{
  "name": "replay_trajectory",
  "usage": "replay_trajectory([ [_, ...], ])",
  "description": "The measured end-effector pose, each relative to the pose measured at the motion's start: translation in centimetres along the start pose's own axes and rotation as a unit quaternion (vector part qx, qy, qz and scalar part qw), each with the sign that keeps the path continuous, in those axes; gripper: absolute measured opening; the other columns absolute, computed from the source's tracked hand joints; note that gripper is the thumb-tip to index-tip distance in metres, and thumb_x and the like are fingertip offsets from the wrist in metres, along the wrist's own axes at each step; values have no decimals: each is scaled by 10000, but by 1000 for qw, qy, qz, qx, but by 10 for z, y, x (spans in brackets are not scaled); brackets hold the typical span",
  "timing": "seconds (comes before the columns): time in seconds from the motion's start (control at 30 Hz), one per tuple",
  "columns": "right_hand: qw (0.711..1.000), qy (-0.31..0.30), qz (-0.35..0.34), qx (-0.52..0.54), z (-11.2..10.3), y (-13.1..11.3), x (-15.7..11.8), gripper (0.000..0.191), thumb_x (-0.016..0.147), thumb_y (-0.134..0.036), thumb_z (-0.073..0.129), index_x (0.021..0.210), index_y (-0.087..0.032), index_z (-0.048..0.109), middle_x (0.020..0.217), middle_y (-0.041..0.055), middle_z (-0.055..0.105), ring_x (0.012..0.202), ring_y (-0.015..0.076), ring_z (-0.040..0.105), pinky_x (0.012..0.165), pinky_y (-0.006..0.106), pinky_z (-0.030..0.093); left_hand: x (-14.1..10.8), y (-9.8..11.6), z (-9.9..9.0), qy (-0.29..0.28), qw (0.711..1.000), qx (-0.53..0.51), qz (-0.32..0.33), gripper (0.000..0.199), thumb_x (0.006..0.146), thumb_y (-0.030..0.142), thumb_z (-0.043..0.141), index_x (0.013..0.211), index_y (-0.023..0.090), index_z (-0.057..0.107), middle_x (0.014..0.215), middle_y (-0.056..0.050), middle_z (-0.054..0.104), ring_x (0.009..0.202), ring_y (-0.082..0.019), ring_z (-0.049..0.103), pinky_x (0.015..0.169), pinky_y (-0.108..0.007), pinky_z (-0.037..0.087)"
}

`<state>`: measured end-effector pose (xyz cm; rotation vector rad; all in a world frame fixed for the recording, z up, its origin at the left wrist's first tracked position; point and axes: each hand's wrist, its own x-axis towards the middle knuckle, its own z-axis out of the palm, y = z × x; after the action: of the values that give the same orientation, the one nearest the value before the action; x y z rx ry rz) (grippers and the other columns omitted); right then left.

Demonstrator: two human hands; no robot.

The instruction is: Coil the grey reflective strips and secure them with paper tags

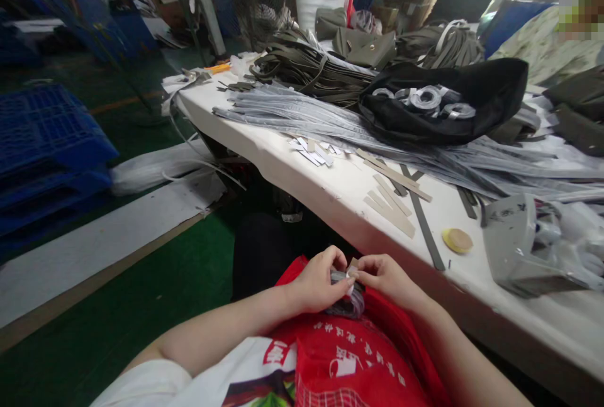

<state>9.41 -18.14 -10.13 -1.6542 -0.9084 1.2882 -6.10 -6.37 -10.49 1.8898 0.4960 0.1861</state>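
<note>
Low over the red apron (349, 338), both hands meet at a coiled bundle of grey plastic strip (352, 306). My left hand (323, 278) is closed around the coil, thumb pressed toward its top. With thumb and forefinger, my right hand (380, 275) pinches a small strip of paper or card (352, 265), whitish and tan, at the coil's upper side. The fingers partly hide where the strip meets the coil. On the table beyond my hands lie several beige card strips (389, 209) and a dark grey strap (425, 224).
A white-topped table (302, 187) runs diagonally ahead. On it are long grey strips (292, 111), a black bag (443, 102) of coiled rolls, a yellow tape roll (457, 240) and a clear bin (514, 250). Blue pallets (47, 143) stand left, beside a long white board (108, 224).
</note>
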Motion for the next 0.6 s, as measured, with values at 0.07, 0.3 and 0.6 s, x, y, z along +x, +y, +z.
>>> replay_trajectory([
  [0.07,1000,-8,-1,0,1,2,0,257,754,-390,709,696,-144,662,655,13,667,608,141,562,618,259,447,-2,0,-1,-9,1000,-2,8,208,815,356,619,869,181,519,836,-25,616,752,-150,568,657,-244,440],
  [0.3,946,45,-153,-281,12,-1,-25,215,885,-185,526,1001,-215,703,994,52,733,889,201,667,815,319,530,1,-12,-9,-134,981,-100,-101,346,710,421,716,920,164,619,764,-33,669,684,-173,611,623,-266,455],
  [0.6,830,172,-244,-471,12,5,-68,487,902,-171,511,1385,-221,480,1388,84,545,1287,221,484,1072,388,445,33,15,5,-154,917,-333,-157,487,614,530,796,807,132,592,596,11,579,512,-77,471,506,-197,338],
])
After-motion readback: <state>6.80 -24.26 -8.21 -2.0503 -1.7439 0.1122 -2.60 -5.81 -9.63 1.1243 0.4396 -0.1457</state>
